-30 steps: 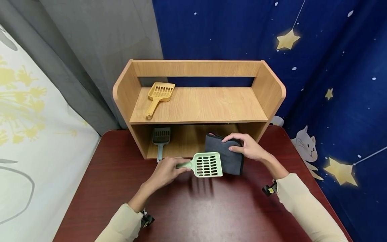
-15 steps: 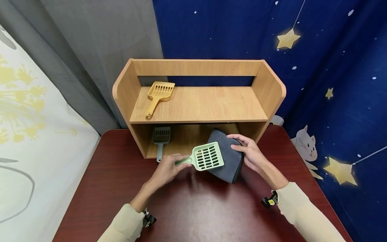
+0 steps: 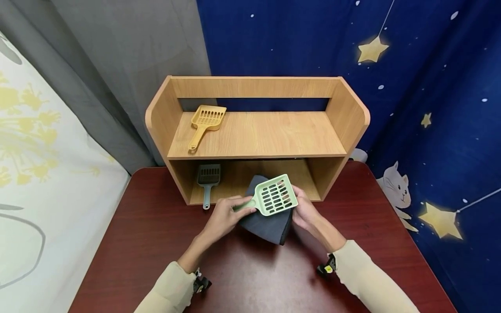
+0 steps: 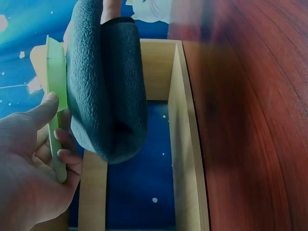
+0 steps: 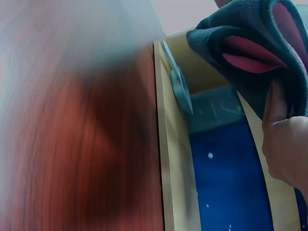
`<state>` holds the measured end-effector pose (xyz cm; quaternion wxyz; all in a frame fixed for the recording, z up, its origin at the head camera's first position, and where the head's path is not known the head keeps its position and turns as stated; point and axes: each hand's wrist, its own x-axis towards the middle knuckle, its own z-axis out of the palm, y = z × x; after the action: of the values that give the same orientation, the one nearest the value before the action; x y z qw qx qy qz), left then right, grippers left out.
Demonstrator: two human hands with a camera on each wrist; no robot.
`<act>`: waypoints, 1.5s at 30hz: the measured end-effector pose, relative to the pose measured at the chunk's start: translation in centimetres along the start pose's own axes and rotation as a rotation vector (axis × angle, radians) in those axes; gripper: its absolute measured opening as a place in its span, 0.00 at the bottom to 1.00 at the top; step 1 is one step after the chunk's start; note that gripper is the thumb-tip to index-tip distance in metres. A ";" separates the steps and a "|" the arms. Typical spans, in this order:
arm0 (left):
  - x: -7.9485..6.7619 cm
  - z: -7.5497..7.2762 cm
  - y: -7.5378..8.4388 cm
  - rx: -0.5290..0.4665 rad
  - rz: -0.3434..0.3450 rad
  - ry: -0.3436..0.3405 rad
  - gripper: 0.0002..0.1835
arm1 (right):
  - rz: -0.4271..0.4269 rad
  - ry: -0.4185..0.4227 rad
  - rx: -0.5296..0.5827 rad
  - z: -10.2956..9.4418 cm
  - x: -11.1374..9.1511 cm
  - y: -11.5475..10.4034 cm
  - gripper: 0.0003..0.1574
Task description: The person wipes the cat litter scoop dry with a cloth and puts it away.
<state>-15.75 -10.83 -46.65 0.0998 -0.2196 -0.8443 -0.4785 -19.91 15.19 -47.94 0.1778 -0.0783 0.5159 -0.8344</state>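
Observation:
My left hand (image 3: 222,216) grips a light green litter scoop (image 3: 275,195) by its handle, with the slotted head pointing right and tilted up. Behind and below the scoop is a folded dark grey cloth (image 3: 263,228), which my right hand (image 3: 308,214) holds at its right side. The scoop's head hides part of the cloth and of the right fingers. Seen in the left wrist view, the scoop (image 4: 56,72) stands edge-on close beside the thick folds of cloth (image 4: 86,82). The right wrist view shows pink inside the cloth's (image 5: 240,33) folds, with my fingers tucked into them.
A wooden two-tier shelf (image 3: 258,134) stands at the back of the dark red table (image 3: 250,278). On its upper board lies a yellow litter scoop (image 3: 207,119). A grey-blue scoop (image 3: 208,182) lies on the lower level at the left, its handle reaching the front edge.
My right hand has brought the cloth leftward, behind and under the green scoop. The scoop has moved slightly up and right, its head tilting upward.

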 end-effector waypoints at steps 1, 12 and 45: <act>0.0 -0.1 0.1 -0.003 -0.003 -0.002 0.21 | 0.001 0.004 0.002 0.2 0.1 0.2 0.34; -0.9 -1.7 -1.2 0.026 -0.005 -0.047 0.21 | -0.082 -0.073 0.011 -1.9 -1.0 -2.9 0.22; -0.4 -0.7 -0.8 -0.002 -0.015 -0.024 0.21 | -0.146 0.021 -0.061 -0.8 -0.8 -1.0 0.25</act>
<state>-15.77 -11.92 -47.00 0.0859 -0.2192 -0.8465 -0.4775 -19.65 16.61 -47.38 0.1086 -0.1124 0.5357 -0.8298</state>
